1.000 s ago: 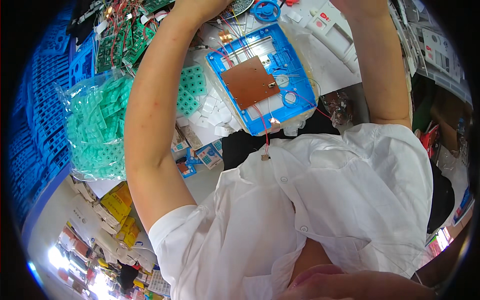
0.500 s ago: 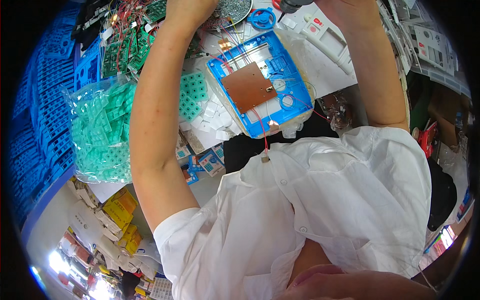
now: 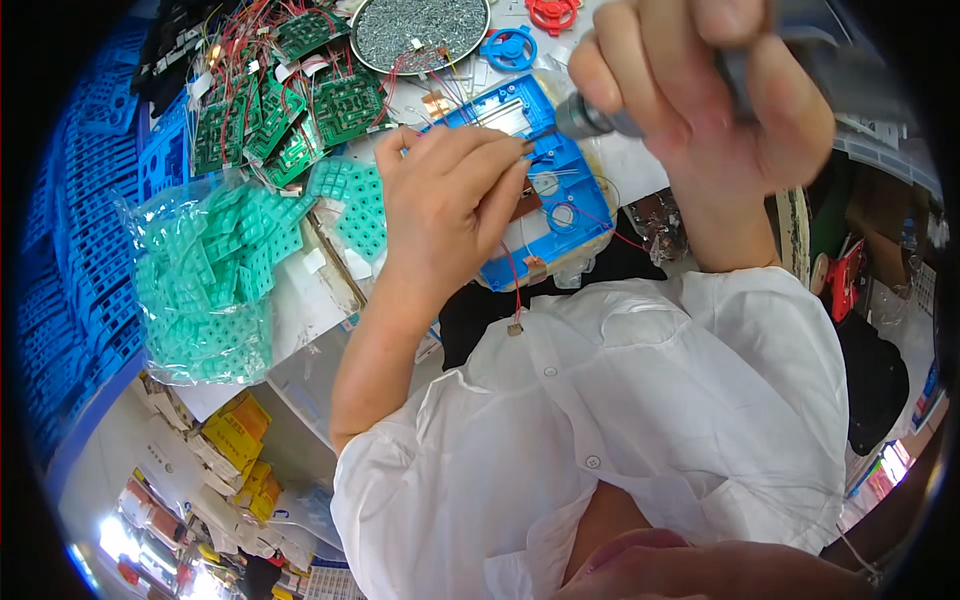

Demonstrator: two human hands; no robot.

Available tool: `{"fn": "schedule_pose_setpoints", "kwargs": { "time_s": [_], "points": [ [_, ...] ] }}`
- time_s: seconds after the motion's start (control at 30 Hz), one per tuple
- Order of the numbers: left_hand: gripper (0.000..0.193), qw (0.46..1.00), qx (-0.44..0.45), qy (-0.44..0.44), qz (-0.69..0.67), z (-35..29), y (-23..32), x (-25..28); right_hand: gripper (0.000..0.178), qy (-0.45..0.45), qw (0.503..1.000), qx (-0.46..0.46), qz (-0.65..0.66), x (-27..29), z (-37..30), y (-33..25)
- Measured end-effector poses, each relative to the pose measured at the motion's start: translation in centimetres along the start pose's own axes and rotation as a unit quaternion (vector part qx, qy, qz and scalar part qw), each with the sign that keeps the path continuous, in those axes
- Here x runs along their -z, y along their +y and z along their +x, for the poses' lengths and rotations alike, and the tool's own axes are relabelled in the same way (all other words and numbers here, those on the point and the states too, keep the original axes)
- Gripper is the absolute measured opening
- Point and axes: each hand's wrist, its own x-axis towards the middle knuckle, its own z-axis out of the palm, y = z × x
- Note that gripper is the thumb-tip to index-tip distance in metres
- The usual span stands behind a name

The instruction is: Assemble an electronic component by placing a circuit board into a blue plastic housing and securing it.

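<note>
A blue plastic casing (image 3: 565, 215) lies open on the bench in front of me, with thin wires running out of it. My left hand (image 3: 450, 195) bends over it, thumb and fingers pinched together near its middle. Something small and dark shows at those fingertips, too small to name. Most of the brown circuit board (image 3: 526, 198) in the casing is hidden under this hand. My right hand (image 3: 715, 95) is wrapped round a dark electric screwdriver (image 3: 590, 118), raised over the casing's right side. The tool's front end points left, towards my left fingertips.
A round tray of screws (image 3: 420, 35) stands at the back, beside a blue plastic wheel (image 3: 509, 49) and a red one (image 3: 552, 14). Green circuit boards (image 3: 345, 105) with wires, a bag of green rubber keypads (image 3: 205, 280) and stacked blue casings (image 3: 80, 220) fill the left.
My left hand has come back from the screw tray to the casing and now covers the brown board. My right hand has brought the screwdriver nearer, over the casing's right side.
</note>
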Motion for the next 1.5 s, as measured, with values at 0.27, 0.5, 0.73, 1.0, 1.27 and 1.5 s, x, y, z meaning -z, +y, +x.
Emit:
{"fn": "schedule_pose_setpoints", "kwargs": {
  "time_s": [0.27,0.5,0.73,1.0,1.27,1.5],
  "points": [
    [0.014,0.999,0.024,0.04,-0.023,-1.4,0.9,-0.1,0.023,0.055,0.996,-0.015,0.065,-2.4,-1.2,0.2],
    [0.014,0.995,-0.043,0.057,0.068,-0.4,0.6,-0.3,0.022,0.11,0.994,-0.016,0.016,-2.5,-1.5,0.4],
    [0.022,0.932,0.059,0.023,0.358,9.5,-10.5,-0.2,0.019,0.049,0.998,0.026,-0.021,2.3,0.0,3.2],
    [0.018,0.931,0.046,-0.025,0.36,10.5,-14.6,-1.9,0.02,0.089,0.996,-0.013,-0.014,1.9,-1.1,3.2],
    [0.023,0.961,0.207,-0.146,0.114,9.4,-11.5,2.5,0.024,0.145,0.977,-0.142,-0.064,-1.7,-2.8,3.7],
    [0.015,0.988,0.035,-0.133,-0.069,-1.3,-1.9,3.5,0.022,-0.017,0.985,-0.137,-0.108,-1.4,-4.1,4.9]
  ]
}}
